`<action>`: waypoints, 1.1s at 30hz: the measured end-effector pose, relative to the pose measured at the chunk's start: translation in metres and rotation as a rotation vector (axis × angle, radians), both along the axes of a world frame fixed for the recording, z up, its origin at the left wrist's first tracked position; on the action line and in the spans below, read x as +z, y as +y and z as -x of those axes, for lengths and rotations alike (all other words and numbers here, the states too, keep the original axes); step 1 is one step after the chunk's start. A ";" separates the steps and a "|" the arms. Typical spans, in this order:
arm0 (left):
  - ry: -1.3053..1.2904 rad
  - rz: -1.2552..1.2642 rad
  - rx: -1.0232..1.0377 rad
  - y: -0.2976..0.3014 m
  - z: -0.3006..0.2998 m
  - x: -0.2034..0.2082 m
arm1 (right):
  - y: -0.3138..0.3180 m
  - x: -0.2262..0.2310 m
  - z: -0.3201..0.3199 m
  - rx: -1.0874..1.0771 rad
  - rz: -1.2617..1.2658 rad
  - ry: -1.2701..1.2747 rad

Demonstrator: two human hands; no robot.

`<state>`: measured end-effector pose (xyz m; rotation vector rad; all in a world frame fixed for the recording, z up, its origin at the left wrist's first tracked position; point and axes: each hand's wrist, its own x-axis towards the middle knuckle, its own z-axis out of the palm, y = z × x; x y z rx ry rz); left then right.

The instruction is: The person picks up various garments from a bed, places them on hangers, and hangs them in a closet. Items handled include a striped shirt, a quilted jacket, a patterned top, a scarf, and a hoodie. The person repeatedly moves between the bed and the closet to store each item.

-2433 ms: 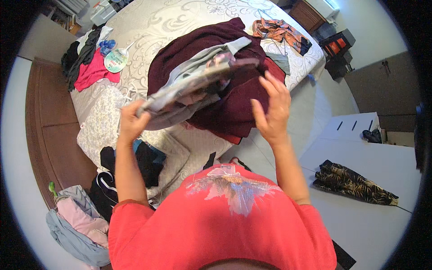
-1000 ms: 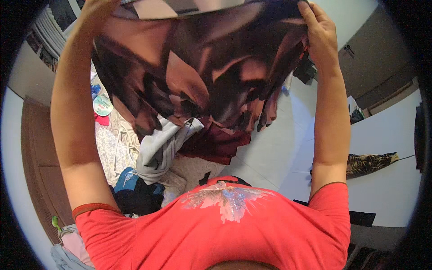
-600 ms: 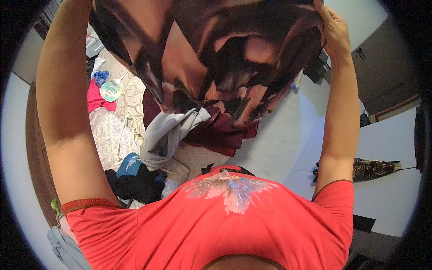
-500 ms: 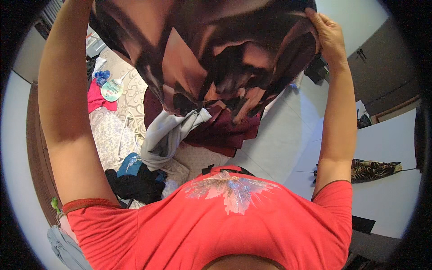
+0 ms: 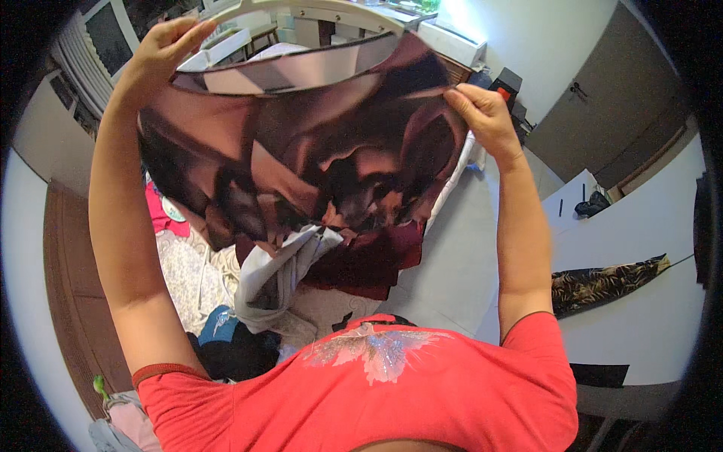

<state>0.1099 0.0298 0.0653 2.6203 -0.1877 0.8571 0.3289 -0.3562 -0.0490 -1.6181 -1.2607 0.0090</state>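
Observation:
Held up spread in front of me is a silky garment with a brown, pinkish and black print. A wide curved opening runs along its top edge; which kind of garment it is I cannot tell. My left hand pinches its upper left corner. At the upper right edge, my right hand grips it between thumb and fingers. Below the garment's lower edge lie a white-and-grey cloth and a folded maroon cloth, both partly covered by it.
On the bed at left are a pink cloth, a black garment and a blue one. A dark leaf-patterned cloth hangs at the white cabinet on the right. Beyond stand a door and a white chair.
The garment has come lower, so its top opening and the room behind now show. My left hand has come into view at its corner; my right hand has moved down and left.

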 end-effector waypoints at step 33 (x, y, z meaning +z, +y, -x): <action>-0.083 0.236 -0.148 -0.061 0.005 -0.102 | 0.060 0.037 0.064 -0.240 0.069 -0.426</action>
